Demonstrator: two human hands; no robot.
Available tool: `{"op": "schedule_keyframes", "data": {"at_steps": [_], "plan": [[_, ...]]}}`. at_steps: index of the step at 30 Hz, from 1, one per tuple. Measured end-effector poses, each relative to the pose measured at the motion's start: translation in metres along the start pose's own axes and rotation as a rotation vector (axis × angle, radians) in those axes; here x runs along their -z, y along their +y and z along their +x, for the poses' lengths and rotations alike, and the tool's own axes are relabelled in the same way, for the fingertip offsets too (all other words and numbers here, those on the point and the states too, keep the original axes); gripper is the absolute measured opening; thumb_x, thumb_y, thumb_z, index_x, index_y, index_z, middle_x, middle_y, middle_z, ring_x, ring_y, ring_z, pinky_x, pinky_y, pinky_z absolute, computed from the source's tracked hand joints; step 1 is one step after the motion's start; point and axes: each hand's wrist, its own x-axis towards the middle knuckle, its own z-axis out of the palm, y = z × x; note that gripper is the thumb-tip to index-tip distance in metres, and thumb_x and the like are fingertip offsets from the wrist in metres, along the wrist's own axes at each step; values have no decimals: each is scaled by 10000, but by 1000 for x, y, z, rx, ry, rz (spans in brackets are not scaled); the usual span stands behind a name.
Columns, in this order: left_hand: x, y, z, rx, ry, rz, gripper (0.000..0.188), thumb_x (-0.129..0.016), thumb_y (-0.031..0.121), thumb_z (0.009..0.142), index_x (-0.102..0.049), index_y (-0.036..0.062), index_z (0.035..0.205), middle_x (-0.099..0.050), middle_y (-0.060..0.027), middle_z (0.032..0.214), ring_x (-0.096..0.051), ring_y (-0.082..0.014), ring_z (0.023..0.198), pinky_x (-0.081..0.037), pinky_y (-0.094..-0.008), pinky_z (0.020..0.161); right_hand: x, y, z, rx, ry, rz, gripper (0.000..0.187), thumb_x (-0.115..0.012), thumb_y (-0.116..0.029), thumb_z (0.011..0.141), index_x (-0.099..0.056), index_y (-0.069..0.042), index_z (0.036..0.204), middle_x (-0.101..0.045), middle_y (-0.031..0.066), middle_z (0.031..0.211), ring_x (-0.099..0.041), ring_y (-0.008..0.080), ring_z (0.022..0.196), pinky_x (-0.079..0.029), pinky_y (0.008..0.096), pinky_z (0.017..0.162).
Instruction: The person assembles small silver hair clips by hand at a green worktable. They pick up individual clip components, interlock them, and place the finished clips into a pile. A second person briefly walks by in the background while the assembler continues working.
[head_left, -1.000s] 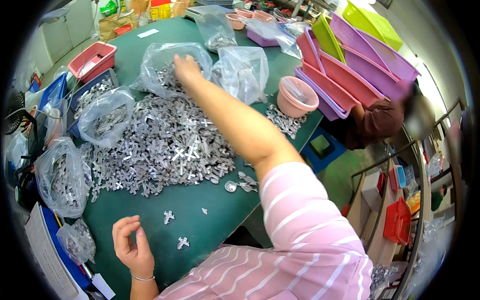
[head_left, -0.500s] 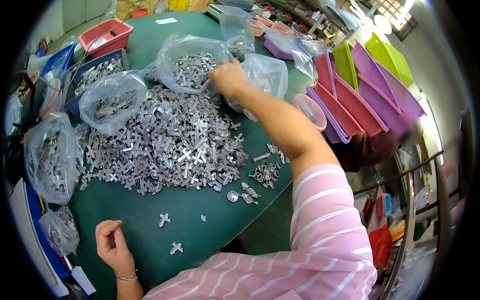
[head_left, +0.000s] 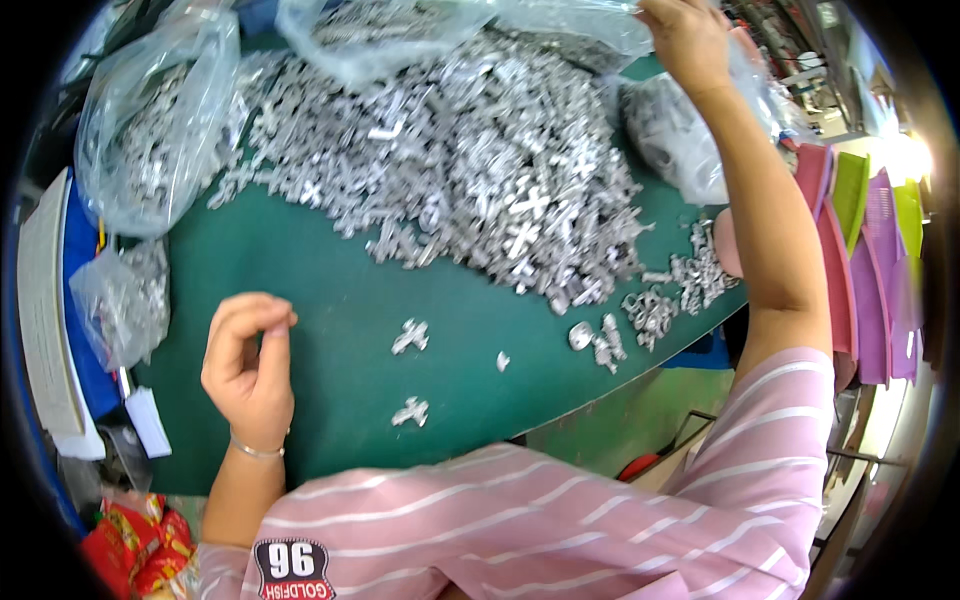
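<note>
My right hand (head_left: 690,42) is at the far right, its fingers closed on the rim of a clear plastic bag (head_left: 575,22). That bag lies over the far side of a big heap of small grey metal cross-shaped pieces (head_left: 500,170). My left hand (head_left: 250,365) rests above the near left of the green table, thumb and fingertips pressed together; anything between them is hidden. To its right lie two loose metal pieces, one farther (head_left: 410,337) and one nearer (head_left: 411,411). A small flat chip (head_left: 503,361) is to the right of them.
Metal rings (head_left: 650,315) and a round disc (head_left: 581,335) lie near the table's right edge. Another clear bag (head_left: 680,135) stands beyond them. At left is an open bag of pieces (head_left: 160,130), with a smaller bag (head_left: 120,305) nearer. Pink and purple bins (head_left: 870,270) stand right.
The view has shifted, so the heap and loose pieces sit differently in the picture. My right hand stays at the bag, whose rim is now drawn out to the right. My left hand remains closed.
</note>
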Motion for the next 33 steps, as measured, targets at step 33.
{"op": "schedule_keyframes", "data": {"at_steps": [33], "plan": [[-101, 29, 85, -660, -503, 380, 379, -635, 192, 840, -530, 24, 1163, -526, -160, 1228, -490, -344, 1143, -396, -410, 963, 74, -185, -133, -346, -133, 565, 714, -648, -433, 787, -419, 30, 1280, -404, 223, 1335, -365, 377, 1242, -251, 526, 1000]]}}
